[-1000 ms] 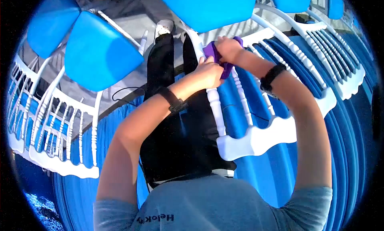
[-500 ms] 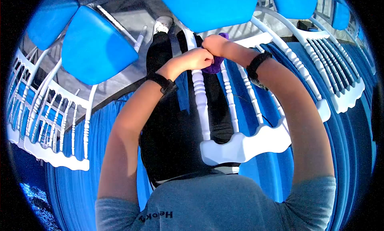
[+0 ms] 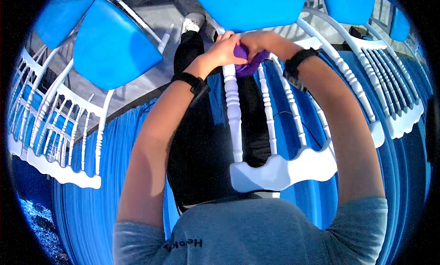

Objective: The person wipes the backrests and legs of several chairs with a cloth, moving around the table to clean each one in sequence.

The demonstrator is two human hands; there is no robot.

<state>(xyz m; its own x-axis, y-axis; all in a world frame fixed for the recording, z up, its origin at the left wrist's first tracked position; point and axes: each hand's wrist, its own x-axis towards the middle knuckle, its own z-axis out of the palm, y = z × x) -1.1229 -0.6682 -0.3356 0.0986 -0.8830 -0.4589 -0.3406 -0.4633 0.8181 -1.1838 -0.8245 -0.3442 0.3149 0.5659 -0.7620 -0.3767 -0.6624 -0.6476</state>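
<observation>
A white chair with turned spindles and a wavy top rail (image 3: 284, 171) stands in front of me, its blue seat (image 3: 256, 8) facing away. At the left back post (image 3: 233, 111), a crumpled purple cloth (image 3: 247, 69) is bunched against the wood. My left hand (image 3: 223, 51) curls around the upper end of this post, its thumb stretched across the cloth. Beside it, my right hand (image 3: 257, 41) is closed on the cloth, with its fingers partly hidden and slightly blurred. Both wrists wear dark bands.
More white chairs with blue seats stand to the left (image 3: 114, 45) and to the right (image 3: 350, 6). A blue pleated drape (image 3: 87, 219) hangs beneath them along the edge of a grey floor (image 3: 142, 77). My white shoe (image 3: 193, 23) rests on that floor.
My hands have shifted from closely touching fists to a looser hold around the post. The left fingers and thumb have spread apart, and more of the purple cloth shows. The view has shifted slightly.
</observation>
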